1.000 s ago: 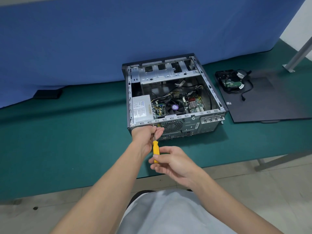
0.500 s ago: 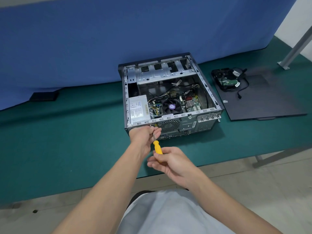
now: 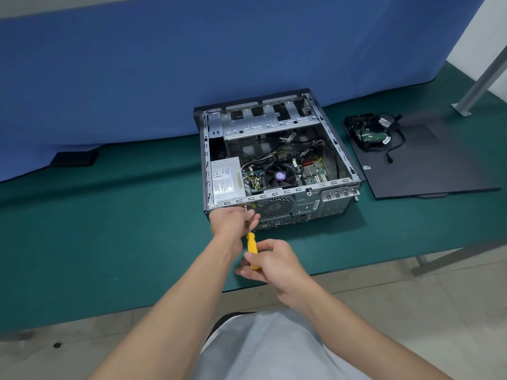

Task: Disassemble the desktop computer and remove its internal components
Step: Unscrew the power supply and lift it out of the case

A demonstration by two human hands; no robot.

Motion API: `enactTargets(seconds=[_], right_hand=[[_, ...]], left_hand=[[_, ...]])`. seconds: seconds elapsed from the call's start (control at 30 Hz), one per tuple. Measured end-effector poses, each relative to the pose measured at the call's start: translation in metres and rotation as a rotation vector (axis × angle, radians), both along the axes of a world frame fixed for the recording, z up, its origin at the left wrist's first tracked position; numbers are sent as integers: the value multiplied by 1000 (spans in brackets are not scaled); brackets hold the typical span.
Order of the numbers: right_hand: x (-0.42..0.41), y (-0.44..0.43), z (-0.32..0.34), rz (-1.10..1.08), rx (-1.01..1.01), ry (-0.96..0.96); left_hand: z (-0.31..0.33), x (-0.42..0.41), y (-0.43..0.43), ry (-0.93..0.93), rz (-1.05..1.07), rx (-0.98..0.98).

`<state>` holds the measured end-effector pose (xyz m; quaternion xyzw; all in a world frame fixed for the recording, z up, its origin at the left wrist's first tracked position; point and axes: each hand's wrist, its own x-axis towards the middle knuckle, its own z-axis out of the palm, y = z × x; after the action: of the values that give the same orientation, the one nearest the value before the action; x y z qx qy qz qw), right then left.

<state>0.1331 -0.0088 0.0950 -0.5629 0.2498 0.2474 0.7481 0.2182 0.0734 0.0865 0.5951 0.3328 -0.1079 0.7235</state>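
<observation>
An open desktop case point(image 3: 333, 149) lies on its side on the green table, its rear panel facing me. Inside are a grey power supply point(image 3: 226, 178), a CPU fan point(image 3: 279, 175) and the motherboard. My left hand point(image 3: 233, 222) pinches the metal shaft of a yellow-handled screwdriver point(image 3: 252, 244) against the rear panel near the power supply corner. My right hand point(image 3: 270, 263) grips the yellow handle below. The screwdriver tip is hidden behind my left fingers.
The case's dark side panel point(image 3: 439, 165) lies flat to the right, with a removed hard drive and cables point(image 3: 370, 133) on it. A small black box point(image 3: 72, 159) sits at the back left by the blue curtain. A metal post point(image 3: 477, 86) stands far right.
My view has drifted slightly, so the case sits a little left in frame. My right hand has shifted its grip on the handle. The left hand stays at the rear panel.
</observation>
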Motion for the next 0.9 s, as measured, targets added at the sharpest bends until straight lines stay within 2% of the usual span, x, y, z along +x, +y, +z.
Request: enactTargets(seconds=[0.07,0.1,0.13,0.27,0.3,0.37,0.47,0.53,0.6,0.7,0.73,0.8,0.9], right_hand=[[-1,4,-3,3,-128,-30],[-1,3,-4,0,-122,-23],[0,2,-3,3,-60,1],[4,-14,5,24,405,192],[5,-16,6,4,441,188],[6,-14,4,-8,293,107],[2,-7,1,37,-147,-19],[3,-7,-1,31,-207,-21],[5,-10,1,21,-1,37],[6,-18,6,-11,481,169],[6,-19,6,-9,517,159],[7,-17,4,-16,393,97],[4,-7,0,-16,58,24]], left_hand=[[-1,1,-2,2,11,95],[-1,1,-2,2,13,104],[0,2,-2,1,14,86],[2,3,1,-7,22,-118],[2,2,3,-2,23,-159],[1,1,4,2,12,-175],[-3,0,2,0,-7,-22],[-4,1,0,1,-7,45],[-3,3,-1,-6,-14,10],[0,4,1,-12,-8,-146],[0,3,2,-4,0,-187],[0,2,3,2,5,-208],[0,-2,0,-16,-15,-78]])
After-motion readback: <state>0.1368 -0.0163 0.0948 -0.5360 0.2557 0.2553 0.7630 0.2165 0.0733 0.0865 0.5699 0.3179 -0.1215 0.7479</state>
